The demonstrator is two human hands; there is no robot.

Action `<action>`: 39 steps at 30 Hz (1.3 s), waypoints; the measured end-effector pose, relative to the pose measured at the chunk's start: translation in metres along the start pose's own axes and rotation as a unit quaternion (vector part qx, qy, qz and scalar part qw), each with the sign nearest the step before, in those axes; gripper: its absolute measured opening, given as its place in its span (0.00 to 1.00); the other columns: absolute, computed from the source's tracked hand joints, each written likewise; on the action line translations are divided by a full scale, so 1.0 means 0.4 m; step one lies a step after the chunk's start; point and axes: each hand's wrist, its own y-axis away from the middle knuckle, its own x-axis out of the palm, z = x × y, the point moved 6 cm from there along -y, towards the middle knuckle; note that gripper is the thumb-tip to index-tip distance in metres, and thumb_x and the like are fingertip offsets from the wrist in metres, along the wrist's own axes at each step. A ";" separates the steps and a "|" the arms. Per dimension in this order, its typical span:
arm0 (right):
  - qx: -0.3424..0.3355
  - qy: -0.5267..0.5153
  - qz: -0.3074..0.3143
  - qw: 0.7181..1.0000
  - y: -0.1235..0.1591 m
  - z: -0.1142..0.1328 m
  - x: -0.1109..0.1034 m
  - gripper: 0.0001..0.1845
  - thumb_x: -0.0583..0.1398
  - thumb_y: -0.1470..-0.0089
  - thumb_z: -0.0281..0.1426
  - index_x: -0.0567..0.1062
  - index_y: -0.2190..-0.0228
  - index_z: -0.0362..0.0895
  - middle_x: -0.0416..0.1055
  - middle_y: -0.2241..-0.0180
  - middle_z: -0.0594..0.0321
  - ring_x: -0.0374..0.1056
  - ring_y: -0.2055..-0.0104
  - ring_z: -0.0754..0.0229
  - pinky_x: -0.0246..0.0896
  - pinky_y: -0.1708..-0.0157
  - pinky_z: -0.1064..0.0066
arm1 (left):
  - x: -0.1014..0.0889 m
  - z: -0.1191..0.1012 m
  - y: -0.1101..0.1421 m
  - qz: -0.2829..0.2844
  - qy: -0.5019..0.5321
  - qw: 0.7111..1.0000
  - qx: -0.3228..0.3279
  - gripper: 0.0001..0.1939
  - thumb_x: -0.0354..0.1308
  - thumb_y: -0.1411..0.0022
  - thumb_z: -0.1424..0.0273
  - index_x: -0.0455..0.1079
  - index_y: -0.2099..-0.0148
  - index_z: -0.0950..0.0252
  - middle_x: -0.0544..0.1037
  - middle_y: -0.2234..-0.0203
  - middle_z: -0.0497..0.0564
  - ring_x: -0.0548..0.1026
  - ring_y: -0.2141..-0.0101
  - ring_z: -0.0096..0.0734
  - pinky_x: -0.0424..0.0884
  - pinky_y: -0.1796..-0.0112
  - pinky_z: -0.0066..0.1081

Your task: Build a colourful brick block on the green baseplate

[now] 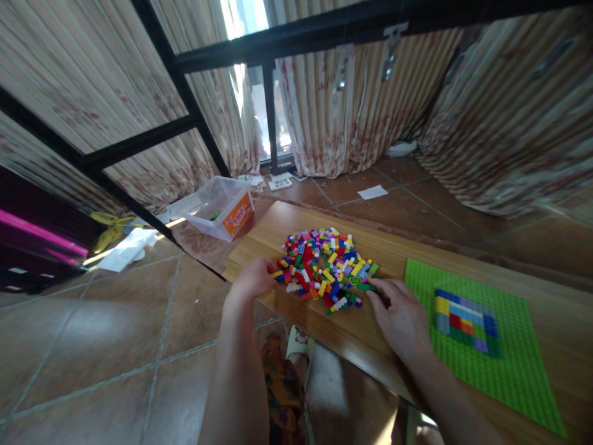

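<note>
A pile of small coloured bricks (324,266) lies on a wooden table (370,346). My left hand (252,278) rests at the pile's left edge with its fingers curled against the bricks; what they hold, if anything, is hidden. My right hand (401,315) lies at the pile's right edge, fingertips pinched on a dark green brick (365,286). To the right a green baseplate (486,340) carries a flat patch of blue, yellow, red, white and green bricks (466,318).
A clear plastic box (217,207) with an orange label stands on the tiled floor beyond the table's left corner. Papers (373,192) lie on the floor near the curtains. A black metal frame (185,99) crosses the upper left.
</note>
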 end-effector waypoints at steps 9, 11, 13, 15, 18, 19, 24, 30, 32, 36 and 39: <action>0.017 -0.017 -0.001 1.000 -0.003 -0.002 -0.002 0.14 0.56 0.41 0.36 0.77 0.59 0.44 0.75 0.62 0.57 0.71 0.61 0.54 0.66 0.58 0.61 | -0.008 -0.013 -0.004 -0.012 0.032 0.999 0.038 0.04 0.55 0.50 0.75 0.72 0.73 0.66 0.74 0.79 0.45 0.67 0.75 0.26 0.57 0.74 0.26; 0.020 -0.026 -0.005 0.999 -0.003 -0.002 -0.005 0.14 0.56 0.41 0.36 0.77 0.59 0.44 0.75 0.62 0.56 0.71 0.60 0.54 0.66 0.58 0.60 | -0.015 -0.022 -0.005 -0.022 0.061 0.996 0.053 0.05 0.56 0.49 0.72 0.73 0.71 0.66 0.74 0.78 0.46 0.68 0.74 0.27 0.58 0.73 0.26; 0.024 -0.034 -0.010 0.999 -0.004 -0.001 -0.008 0.13 0.56 0.41 0.36 0.78 0.60 0.44 0.75 0.62 0.56 0.71 0.60 0.53 0.66 0.58 0.60 | -0.021 -0.036 -0.005 -0.034 0.092 0.993 0.069 0.07 0.56 0.48 0.69 0.73 0.71 0.66 0.74 0.78 0.45 0.68 0.75 0.28 0.58 0.73 0.27; 0.033 -0.047 -0.018 0.998 -0.006 0.002 -0.012 0.13 0.56 0.41 0.36 0.78 0.61 0.44 0.75 0.63 0.56 0.71 0.60 0.53 0.66 0.58 0.60 | -0.022 -0.057 -0.007 -0.051 0.138 0.986 0.082 0.06 0.57 0.48 0.69 0.72 0.71 0.67 0.73 0.79 0.45 0.68 0.76 0.27 0.59 0.74 0.26; 0.053 -0.104 -0.037 0.992 -0.009 0.012 -0.020 0.12 0.57 0.41 0.36 0.78 0.61 0.45 0.75 0.64 0.57 0.71 0.61 0.55 0.66 0.58 0.61 | -0.004 -0.107 -0.014 -0.075 0.244 0.961 0.104 0.06 0.57 0.49 0.72 0.72 0.67 0.67 0.75 0.76 0.46 0.70 0.75 0.26 0.63 0.73 0.25; 0.063 -0.134 -0.043 0.988 -0.010 0.016 -0.023 0.12 0.57 0.42 0.36 0.78 0.62 0.45 0.76 0.64 0.57 0.71 0.61 0.56 0.66 0.59 0.62 | 0.010 -0.129 -0.016 -0.078 0.278 0.951 0.114 0.08 0.57 0.49 0.72 0.72 0.64 0.67 0.76 0.75 0.46 0.71 0.74 0.26 0.64 0.73 0.25; 0.140 -0.325 -0.050 0.934 -0.027 0.033 -0.023 0.14 0.61 0.45 0.39 0.78 0.60 0.44 0.77 0.64 0.59 0.72 0.63 0.58 0.67 0.61 0.66 | 0.108 -0.281 0.001 -0.045 0.364 0.905 0.215 0.16 0.61 0.49 0.74 0.75 0.55 0.65 0.80 0.69 0.49 0.76 0.68 0.31 0.71 0.65 0.29; 0.171 -0.439 -0.077 0.879 -0.049 0.020 -0.032 0.11 0.66 0.52 0.36 0.80 0.65 0.45 0.77 0.71 0.64 0.71 0.68 0.61 0.66 0.64 0.68 | 0.181 -0.389 0.051 0.011 0.382 0.885 0.267 0.18 0.60 0.43 0.72 0.75 0.50 0.63 0.80 0.57 0.52 0.77 0.59 0.35 0.72 0.57 0.32; 0.169 -0.442 -0.080 0.877 -0.048 0.009 -0.037 0.10 0.66 0.52 0.35 0.81 0.66 0.46 0.78 0.71 0.64 0.71 0.69 0.61 0.67 0.65 0.68 | 0.186 -0.396 0.055 0.020 0.384 0.885 0.264 0.18 0.61 0.44 0.71 0.75 0.50 0.64 0.80 0.58 0.53 0.77 0.61 0.34 0.72 0.58 0.31; 0.170 -0.431 -0.072 0.884 -0.040 -0.009 -0.043 0.08 0.66 0.52 0.35 0.82 0.67 0.48 0.80 0.68 0.62 0.73 0.67 0.59 0.69 0.64 0.67 | 0.190 -0.400 0.058 0.045 0.391 0.885 0.248 0.19 0.63 0.46 0.70 0.76 0.51 0.65 0.79 0.70 0.49 0.73 0.70 0.28 0.69 0.68 0.27; 0.169 -0.439 -0.067 0.880 -0.038 -0.012 -0.050 0.08 0.67 0.53 0.34 0.83 0.67 0.49 0.80 0.67 0.62 0.75 0.66 0.58 0.70 0.63 0.66 | 0.192 -0.404 0.062 0.071 0.418 0.874 0.238 0.17 0.64 0.48 0.70 0.78 0.55 0.66 0.76 0.76 0.47 0.69 0.74 0.25 0.66 0.71 0.25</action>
